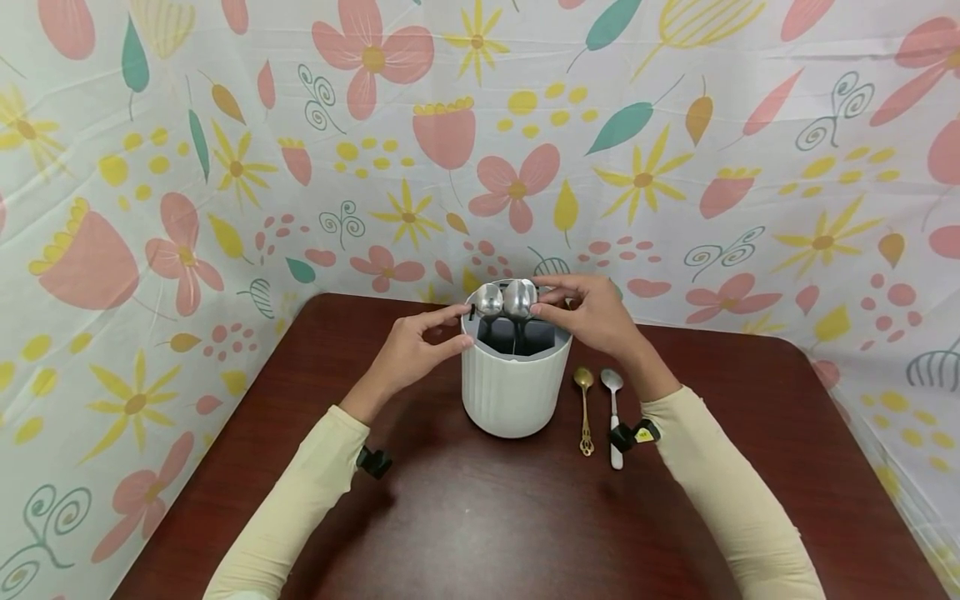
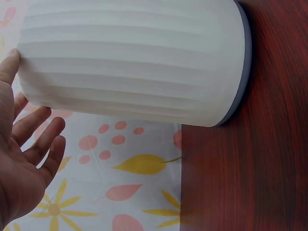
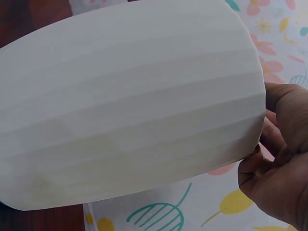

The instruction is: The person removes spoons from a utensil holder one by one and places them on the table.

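Observation:
A white ribbed utensil holder [image 1: 510, 392] with dark compartments stands upright on the table. Two silver spoons, a left one [image 1: 490, 299] and a right one [image 1: 519, 298], stand in its back part, bowls up. My left hand [image 1: 412, 346] touches the holder's left rim, thumb in front and index finger near the left spoon; in the left wrist view its other fingers spread loosely by the wall. My right hand [image 1: 592, 312] reaches over the right rim, thumb and index finger pinching the right spoon's bowl edge. The holder's wall [image 3: 130, 106] hides those fingertips in the right wrist view.
On the dark red-brown table [image 1: 465, 517], right of the holder, lie a gold spoon [image 1: 584, 408] with an ornate handle and a silver spoon [image 1: 612, 383] with a white handle. A flower-patterned cloth [image 1: 517, 192] hangs behind the table and along its sides.

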The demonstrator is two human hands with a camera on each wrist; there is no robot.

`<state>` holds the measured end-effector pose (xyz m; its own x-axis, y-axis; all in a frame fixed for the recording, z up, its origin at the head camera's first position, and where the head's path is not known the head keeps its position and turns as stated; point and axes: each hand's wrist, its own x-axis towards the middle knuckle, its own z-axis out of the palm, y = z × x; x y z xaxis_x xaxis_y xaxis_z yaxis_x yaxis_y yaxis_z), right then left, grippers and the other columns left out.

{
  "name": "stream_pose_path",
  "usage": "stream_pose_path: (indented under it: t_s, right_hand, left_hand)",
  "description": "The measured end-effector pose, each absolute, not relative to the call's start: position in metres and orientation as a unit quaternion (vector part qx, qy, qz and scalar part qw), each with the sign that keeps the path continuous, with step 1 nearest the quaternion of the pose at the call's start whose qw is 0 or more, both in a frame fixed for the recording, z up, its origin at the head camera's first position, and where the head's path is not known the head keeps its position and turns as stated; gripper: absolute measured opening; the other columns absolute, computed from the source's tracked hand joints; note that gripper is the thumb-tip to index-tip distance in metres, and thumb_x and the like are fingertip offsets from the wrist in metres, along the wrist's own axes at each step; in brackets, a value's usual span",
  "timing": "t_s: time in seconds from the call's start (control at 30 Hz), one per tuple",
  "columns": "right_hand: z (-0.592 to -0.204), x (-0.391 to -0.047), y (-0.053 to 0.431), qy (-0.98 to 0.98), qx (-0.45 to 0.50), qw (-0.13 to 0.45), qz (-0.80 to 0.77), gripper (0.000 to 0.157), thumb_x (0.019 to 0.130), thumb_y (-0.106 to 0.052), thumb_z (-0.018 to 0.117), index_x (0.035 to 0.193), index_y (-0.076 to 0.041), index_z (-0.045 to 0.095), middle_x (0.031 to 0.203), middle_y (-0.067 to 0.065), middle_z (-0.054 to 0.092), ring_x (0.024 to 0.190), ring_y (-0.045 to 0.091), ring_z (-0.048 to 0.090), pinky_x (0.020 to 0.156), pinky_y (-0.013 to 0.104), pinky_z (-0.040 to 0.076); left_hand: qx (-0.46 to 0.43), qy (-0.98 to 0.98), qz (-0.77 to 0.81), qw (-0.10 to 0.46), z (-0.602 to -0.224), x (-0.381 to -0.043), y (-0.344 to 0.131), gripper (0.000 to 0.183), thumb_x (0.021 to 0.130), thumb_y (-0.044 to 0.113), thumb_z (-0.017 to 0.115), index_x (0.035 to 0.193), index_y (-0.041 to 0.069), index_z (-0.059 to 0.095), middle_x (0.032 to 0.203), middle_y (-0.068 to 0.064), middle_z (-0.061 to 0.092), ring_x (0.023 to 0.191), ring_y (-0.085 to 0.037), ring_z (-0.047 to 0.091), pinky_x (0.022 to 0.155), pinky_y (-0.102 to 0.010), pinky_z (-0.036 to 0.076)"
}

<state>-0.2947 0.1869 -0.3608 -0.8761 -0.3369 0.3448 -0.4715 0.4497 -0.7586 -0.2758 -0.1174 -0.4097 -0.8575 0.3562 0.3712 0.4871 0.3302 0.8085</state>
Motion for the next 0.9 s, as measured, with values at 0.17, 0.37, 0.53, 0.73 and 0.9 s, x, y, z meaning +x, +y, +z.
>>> stream_pose_path:
  t_s: [0.17,0.37,0.53,0.73,0.9]
  right_hand:
    - [-0.3616,-0.2951,0.1878,-0.845,0.235,0.061,0.477,0.042,0.092,-0.026,0.079,0.131,-0.013,0.071,0.098,0.007,0.078,0.074,0.018,0.064,0.055,0.026,0.041]
    - [-0.3605,-0.2923,0.1886,-0.842,0.229,0.055,0.486,0.041,0.093,-0.025,0.078,0.131,-0.012,0.071,0.097,0.007,0.078,0.069,0.018,0.058,0.054,0.027,0.038]
    - [-0.3604,-0.2899,0.1904,-0.838,0.224,0.056,0.495,0.04,0.094,-0.023,0.077,0.131,-0.01,0.071,0.097,0.01,0.077,0.073,0.015,0.062,0.052,0.028,0.037]
    - [-0.3631,-0.2905,0.1929,-0.825,0.224,0.059,0.515,0.037,0.093,-0.017,0.077,0.129,-0.008,0.071,0.095,0.011,0.077,0.079,0.012,0.065,0.056,0.026,0.043]
    - [-0.367,-0.293,0.1952,-0.808,0.219,0.053,0.544,0.039,0.093,-0.016,0.077,0.13,-0.006,0.07,0.09,0.0,0.077,0.079,0.011,0.066,0.06,0.025,0.047]
  left_hand:
    - [-0.266,-0.814,-0.511,0.068,-0.41,-0.2759,-0.1188,0.048,0.091,0.029,0.08,0.137,0.027,0.067,0.13,0.0,0.07,0.118,-0.021,0.064,0.099,-0.052,0.051]
    - [-0.264,-0.821,-0.501,0.071,-0.4102,-0.2761,-0.1196,0.047,0.091,0.034,0.079,0.137,0.032,0.067,0.129,0.005,0.07,0.116,-0.014,0.064,0.098,-0.045,0.053]
    - [-0.261,-0.821,-0.503,0.069,-0.4105,-0.2761,-0.1193,0.047,0.092,0.033,0.079,0.137,0.031,0.067,0.129,0.003,0.07,0.116,-0.015,0.064,0.098,-0.044,0.053]
    - [-0.263,-0.819,-0.506,0.067,-0.4111,-0.2767,-0.1194,0.047,0.092,0.033,0.079,0.137,0.031,0.067,0.13,0.004,0.069,0.117,-0.016,0.064,0.098,-0.044,0.052]
    - [-0.264,-0.821,-0.502,0.068,-0.4103,-0.2756,-0.1199,0.048,0.092,0.038,0.078,0.138,0.034,0.066,0.131,0.009,0.068,0.117,-0.011,0.064,0.099,-0.04,0.052]
